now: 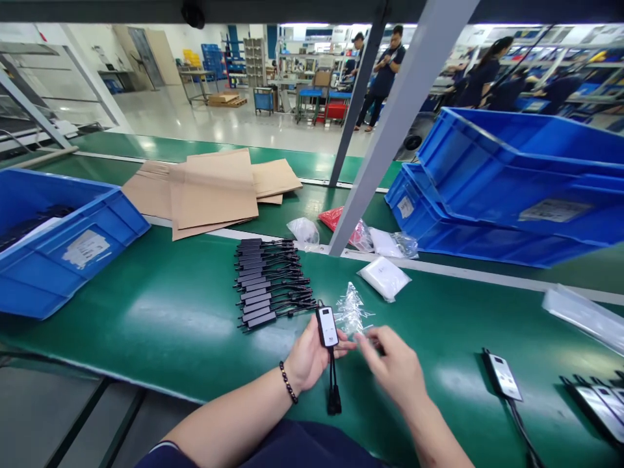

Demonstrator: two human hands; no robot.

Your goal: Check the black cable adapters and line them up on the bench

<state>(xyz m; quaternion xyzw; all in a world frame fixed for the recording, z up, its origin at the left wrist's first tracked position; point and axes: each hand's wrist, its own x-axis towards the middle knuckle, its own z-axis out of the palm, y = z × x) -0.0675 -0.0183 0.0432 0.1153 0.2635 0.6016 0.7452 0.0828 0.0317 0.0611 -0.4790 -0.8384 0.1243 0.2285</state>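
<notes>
My left hand (307, 354) is closed around a small black controller box with a white face (327, 326). Two short black cables with plugs hang from the box toward me. Just to its right is my right hand (394, 364), slightly blurred, thumb and fingers drawn together near the left fingertips; whatever they pinch is too small or hidden to tell. Beyond both hands lies a loose pile of small clear plastic pieces (351, 309). A row of black cabled units (258, 286) lies left of the pile. Another white-faced controller (504, 376) rests apart on the right.
Several controllers (602, 406) sit at the right edge. A blue bin (112, 214) stands left, stacked blue bins (487, 195) right. Cardboard sheets (214, 188), a white bag (385, 278) and a red bag (331, 217) lie farther back. A slanted grey post (385, 149) rises ahead.
</notes>
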